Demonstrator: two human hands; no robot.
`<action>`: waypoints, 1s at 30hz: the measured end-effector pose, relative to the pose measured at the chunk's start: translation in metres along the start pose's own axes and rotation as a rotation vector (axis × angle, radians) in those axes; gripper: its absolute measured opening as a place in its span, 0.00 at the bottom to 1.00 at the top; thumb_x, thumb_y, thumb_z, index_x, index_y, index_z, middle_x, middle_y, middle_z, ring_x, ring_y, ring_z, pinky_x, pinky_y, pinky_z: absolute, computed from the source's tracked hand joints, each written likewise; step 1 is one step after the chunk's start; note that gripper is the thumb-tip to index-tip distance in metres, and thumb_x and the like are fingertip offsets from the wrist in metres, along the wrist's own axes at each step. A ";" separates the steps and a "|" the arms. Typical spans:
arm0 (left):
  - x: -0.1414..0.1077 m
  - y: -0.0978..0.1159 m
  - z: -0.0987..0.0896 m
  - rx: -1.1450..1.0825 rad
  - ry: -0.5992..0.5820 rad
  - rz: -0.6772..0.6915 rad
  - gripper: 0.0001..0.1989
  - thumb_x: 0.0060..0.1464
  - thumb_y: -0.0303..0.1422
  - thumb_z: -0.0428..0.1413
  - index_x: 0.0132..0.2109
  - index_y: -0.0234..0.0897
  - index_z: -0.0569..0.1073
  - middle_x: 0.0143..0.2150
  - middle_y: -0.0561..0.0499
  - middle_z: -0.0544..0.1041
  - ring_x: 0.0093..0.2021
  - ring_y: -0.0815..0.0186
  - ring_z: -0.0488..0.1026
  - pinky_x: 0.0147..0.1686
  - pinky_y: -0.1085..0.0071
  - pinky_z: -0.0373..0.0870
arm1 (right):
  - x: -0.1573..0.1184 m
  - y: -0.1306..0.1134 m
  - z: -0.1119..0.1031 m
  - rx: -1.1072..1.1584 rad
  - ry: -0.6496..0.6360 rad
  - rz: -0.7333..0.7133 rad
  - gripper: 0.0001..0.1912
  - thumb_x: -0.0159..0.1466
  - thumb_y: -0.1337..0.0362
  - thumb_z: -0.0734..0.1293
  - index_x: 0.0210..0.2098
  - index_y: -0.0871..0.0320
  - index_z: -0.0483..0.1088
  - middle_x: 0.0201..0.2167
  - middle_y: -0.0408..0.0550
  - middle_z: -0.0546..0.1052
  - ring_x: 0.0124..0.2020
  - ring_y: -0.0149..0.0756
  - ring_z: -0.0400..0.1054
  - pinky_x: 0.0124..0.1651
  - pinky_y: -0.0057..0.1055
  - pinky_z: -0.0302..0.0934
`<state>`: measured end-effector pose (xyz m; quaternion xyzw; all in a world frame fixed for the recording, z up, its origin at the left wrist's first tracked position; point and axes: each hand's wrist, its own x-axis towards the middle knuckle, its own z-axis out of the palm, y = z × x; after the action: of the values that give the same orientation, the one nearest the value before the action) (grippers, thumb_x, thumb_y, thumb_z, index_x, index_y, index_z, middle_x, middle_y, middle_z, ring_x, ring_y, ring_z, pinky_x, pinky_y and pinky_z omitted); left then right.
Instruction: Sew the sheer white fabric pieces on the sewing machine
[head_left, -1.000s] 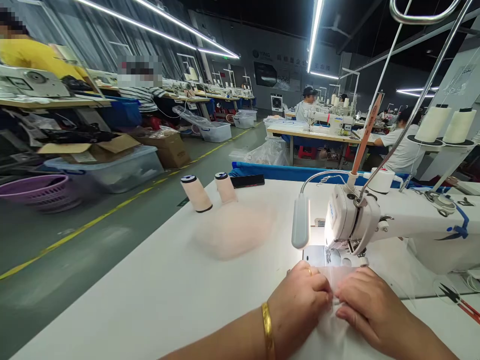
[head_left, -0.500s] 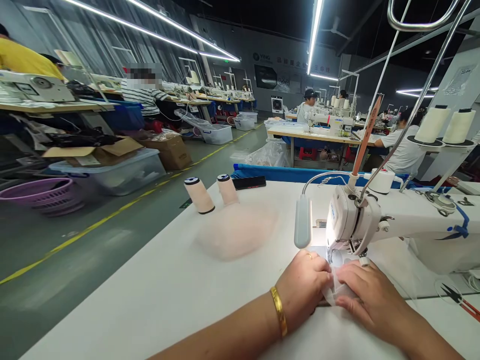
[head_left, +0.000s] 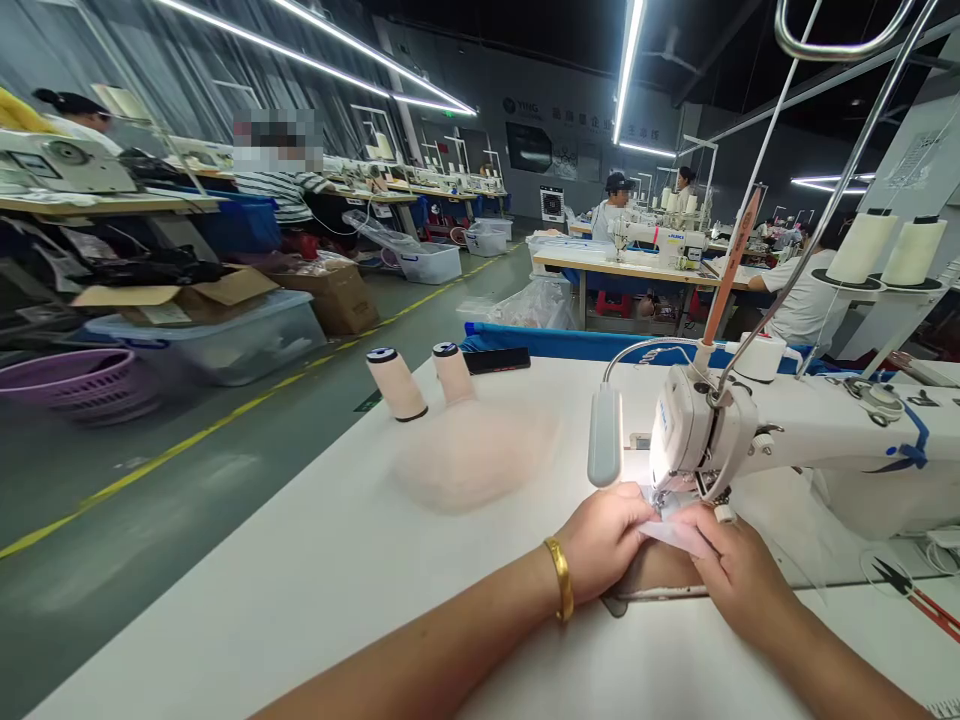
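A sheer, pale piece of fabric is stretched between my hands just in front of the needle of a white sewing machine. My left hand, below a gold bracelet on the wrist, pinches the fabric's left end close to the presser foot. Its right end is gripped by my right hand, thumb and fingers closed over it. The machine's lamp hangs to the left of the needle and the work area is brightly lit. Part of the fabric under the presser foot is hidden by my fingers.
Left of the machine, a heap of sheer beige fabric lies near two thread cones and a black case. Red-handled thread snips rest at the right. Co-workers sit at other machines beyond the aisle.
Both hands have shifted slightly away from me, toward the needle, with the fabric. The right hand has turned, and the fabric is now spread flatter between the hands, uncovering the machine bed in front.
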<state>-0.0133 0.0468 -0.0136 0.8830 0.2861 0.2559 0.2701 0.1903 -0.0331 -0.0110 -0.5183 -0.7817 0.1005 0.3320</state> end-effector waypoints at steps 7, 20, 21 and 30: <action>-0.023 0.009 0.003 0.232 0.103 0.289 0.10 0.61 0.24 0.55 0.38 0.41 0.80 0.37 0.51 0.80 0.39 0.62 0.73 0.44 0.62 0.61 | -0.014 0.000 -0.004 -0.110 -0.159 -0.329 0.08 0.74 0.70 0.58 0.43 0.55 0.67 0.38 0.47 0.76 0.39 0.42 0.69 0.43 0.38 0.61; -0.027 0.010 0.004 0.317 0.093 0.288 0.10 0.58 0.22 0.56 0.39 0.41 0.79 0.39 0.53 0.83 0.37 0.64 0.76 0.48 0.58 0.58 | -0.012 0.000 -0.004 -0.256 -0.161 -0.298 0.10 0.72 0.72 0.59 0.47 0.55 0.70 0.39 0.49 0.77 0.40 0.44 0.71 0.42 0.39 0.63; -0.026 0.009 0.003 0.325 0.096 0.284 0.09 0.59 0.23 0.57 0.40 0.40 0.79 0.40 0.52 0.83 0.37 0.64 0.76 0.47 0.58 0.58 | -0.011 0.000 -0.004 -0.264 -0.159 -0.290 0.10 0.72 0.72 0.59 0.46 0.55 0.71 0.38 0.49 0.77 0.40 0.44 0.71 0.41 0.39 0.63; -0.024 0.005 0.001 0.320 0.052 0.365 0.08 0.61 0.24 0.55 0.41 0.39 0.78 0.40 0.51 0.83 0.39 0.62 0.76 0.51 0.58 0.60 | -0.012 0.002 -0.001 -0.294 -0.102 -0.319 0.14 0.71 0.74 0.59 0.49 0.56 0.72 0.43 0.52 0.79 0.43 0.47 0.72 0.40 0.39 0.64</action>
<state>-0.0279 0.0274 -0.0182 0.9447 0.1655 0.2747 0.0683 0.1954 -0.0430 -0.0162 -0.4252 -0.8758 -0.0422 0.2246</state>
